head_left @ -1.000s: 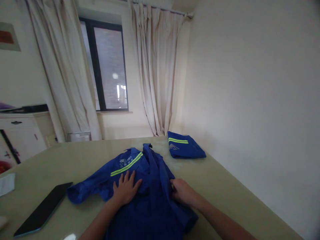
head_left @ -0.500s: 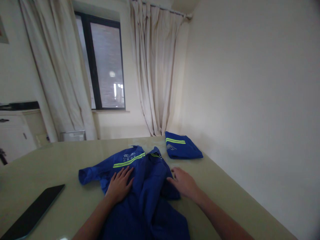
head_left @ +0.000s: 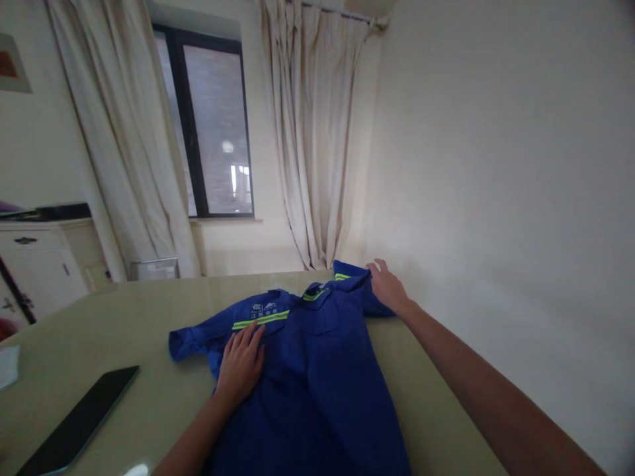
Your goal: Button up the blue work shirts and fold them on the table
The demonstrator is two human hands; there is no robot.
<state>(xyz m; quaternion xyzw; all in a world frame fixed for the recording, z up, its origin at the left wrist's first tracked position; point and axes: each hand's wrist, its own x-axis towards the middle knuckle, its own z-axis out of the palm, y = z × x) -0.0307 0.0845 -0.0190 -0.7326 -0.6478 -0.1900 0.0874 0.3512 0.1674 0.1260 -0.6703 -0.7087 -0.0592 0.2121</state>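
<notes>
A blue work jacket (head_left: 342, 377) with yellow-green reflective stripes lies front up on the table, collar toward the far side. My left hand (head_left: 241, 362) rests flat on its left chest, fingers spread just below the printed lettering. Stretched out to the far right, my right hand (head_left: 389, 287) grips the end of the jacket's right sleeve. That sleeve crosses over a folded blue garment (head_left: 380, 305), hiding part of it. The left sleeve (head_left: 186, 342) lies out to the side. The jacket's lower end runs out of view at the bottom.
On the left of the pale green table (head_left: 149, 317) lies a flat black tablet-like object (head_left: 82, 416). A white item (head_left: 8, 365) sits at the left edge. A wall (head_left: 506, 198) borders the table's right side. Curtains (head_left: 317, 132) and a window stand behind.
My right hand has moved up and to the right, drawing the right sleeve out over the folded garment. The jacket's right front has spread flatter. My left hand stays on the chest.
</notes>
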